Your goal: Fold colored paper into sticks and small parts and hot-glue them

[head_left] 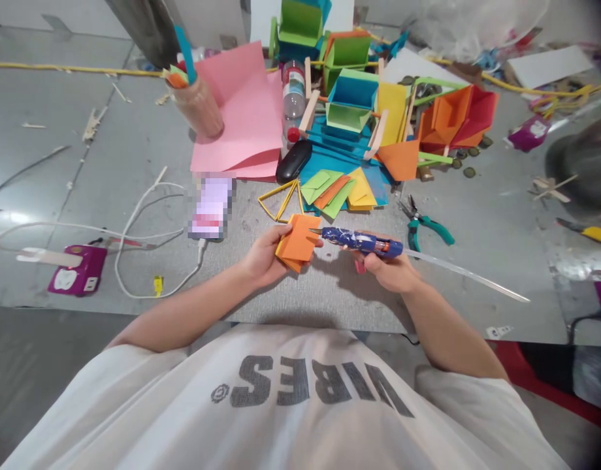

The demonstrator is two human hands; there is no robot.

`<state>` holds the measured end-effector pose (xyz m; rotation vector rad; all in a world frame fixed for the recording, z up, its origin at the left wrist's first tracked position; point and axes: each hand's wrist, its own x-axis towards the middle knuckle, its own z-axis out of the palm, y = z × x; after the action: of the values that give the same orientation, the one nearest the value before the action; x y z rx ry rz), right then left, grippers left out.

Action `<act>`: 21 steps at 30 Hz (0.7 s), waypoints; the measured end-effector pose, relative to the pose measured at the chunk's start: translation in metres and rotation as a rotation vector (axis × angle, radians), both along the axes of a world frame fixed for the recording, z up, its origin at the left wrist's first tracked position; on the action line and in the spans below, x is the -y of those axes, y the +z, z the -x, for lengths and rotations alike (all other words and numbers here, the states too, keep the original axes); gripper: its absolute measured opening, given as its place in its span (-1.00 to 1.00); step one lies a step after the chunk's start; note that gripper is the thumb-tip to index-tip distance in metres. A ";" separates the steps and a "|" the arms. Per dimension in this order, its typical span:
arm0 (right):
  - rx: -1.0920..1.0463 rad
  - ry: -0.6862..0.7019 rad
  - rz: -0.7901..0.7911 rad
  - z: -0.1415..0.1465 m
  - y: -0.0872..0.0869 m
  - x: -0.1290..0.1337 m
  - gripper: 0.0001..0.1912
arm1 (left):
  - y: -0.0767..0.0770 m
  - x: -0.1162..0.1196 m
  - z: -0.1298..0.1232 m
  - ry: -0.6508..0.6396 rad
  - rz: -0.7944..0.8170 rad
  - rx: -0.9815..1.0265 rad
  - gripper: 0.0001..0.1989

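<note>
My left hand is closed around a folded orange paper piece with yellow paper along its left side. In my right hand is a blue hot glue gun, its nozzle pointing left at the paper's upper right edge. Whether the nozzle touches the paper I cannot tell. A long clear glue stick sticks out from the gun's back end. Just beyond my left hand lie a yellow triangular frame and several folded green, orange and yellow papers.
Teal-handled pliers lie to the right of the gun. A phone with a white cable is at left. Behind stand a brown cup, a plastic bottle, a black case and folded-paper box structures.
</note>
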<state>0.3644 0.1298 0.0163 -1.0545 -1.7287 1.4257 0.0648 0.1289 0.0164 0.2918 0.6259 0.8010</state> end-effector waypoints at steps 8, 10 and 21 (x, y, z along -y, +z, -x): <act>0.020 0.035 -0.385 0.018 0.015 -0.001 -0.33 | -0.001 0.003 -0.003 0.104 0.052 -0.031 -0.64; 0.030 0.055 -0.407 0.020 0.013 0.001 -0.32 | 0.001 0.004 -0.004 0.089 0.045 -0.044 -0.61; 0.019 0.093 -0.498 0.026 0.011 0.006 -0.32 | 0.012 0.007 -0.008 0.062 0.006 -0.058 -0.59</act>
<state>0.3381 0.1234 0.0269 -0.7238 -2.0250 0.9568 0.0731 0.1223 0.0286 0.2918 0.6948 0.8523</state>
